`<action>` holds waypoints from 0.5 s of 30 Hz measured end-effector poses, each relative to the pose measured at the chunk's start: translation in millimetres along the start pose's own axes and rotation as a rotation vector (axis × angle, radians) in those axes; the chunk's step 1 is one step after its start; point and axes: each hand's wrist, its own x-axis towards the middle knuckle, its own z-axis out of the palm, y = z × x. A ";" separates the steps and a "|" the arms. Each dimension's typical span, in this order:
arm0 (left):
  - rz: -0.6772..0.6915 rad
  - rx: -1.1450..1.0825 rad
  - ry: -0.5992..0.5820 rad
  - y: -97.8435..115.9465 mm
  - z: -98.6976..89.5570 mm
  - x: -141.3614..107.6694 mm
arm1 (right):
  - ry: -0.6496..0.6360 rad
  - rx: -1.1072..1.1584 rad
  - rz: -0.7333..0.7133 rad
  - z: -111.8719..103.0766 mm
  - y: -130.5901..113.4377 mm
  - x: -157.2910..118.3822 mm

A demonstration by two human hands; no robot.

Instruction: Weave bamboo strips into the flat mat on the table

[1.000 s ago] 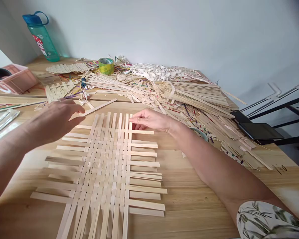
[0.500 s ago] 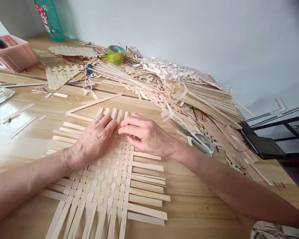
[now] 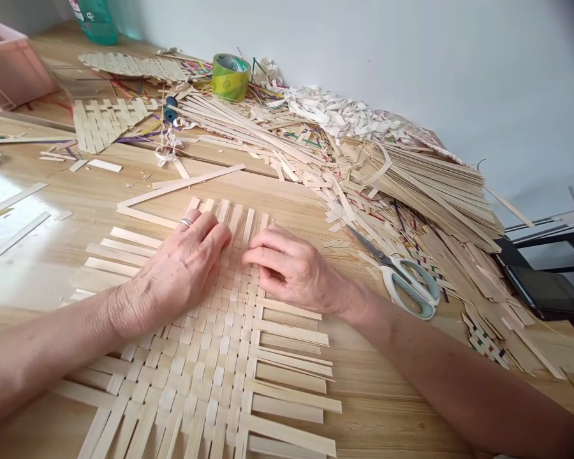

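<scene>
A woven mat (image 3: 196,357) of pale wood strips lies flat on the table, its loose strip ends sticking out on all sides. My left hand (image 3: 176,274), with a ring on one finger, rests on the mat's upper left part; its fingers are bent and held together on the weave, their tips partly hidden. Close by on the right, my right hand (image 3: 291,268) has thumb and fingers pinched at a strip near the mat's far end. Upright strip ends (image 3: 236,220) show just beyond both hands.
White-handled scissors (image 3: 409,287) lie right of my right hand. Behind are a strip bundle (image 3: 425,185), yellow-green tape (image 3: 230,78), white shavings (image 3: 349,115) and a small woven piece (image 3: 108,124). A pink basket (image 3: 14,70) and teal bottle (image 3: 95,22) stand back left.
My view has moved closer and lower, so things look larger. My right hand's fingertips are slightly farther from my left hand. The left hand stays on the weave.
</scene>
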 end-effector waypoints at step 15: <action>0.179 0.143 0.089 -3.2 3.4 3.7 | -0.083 -0.087 0.033 2.1 -1.2 3.4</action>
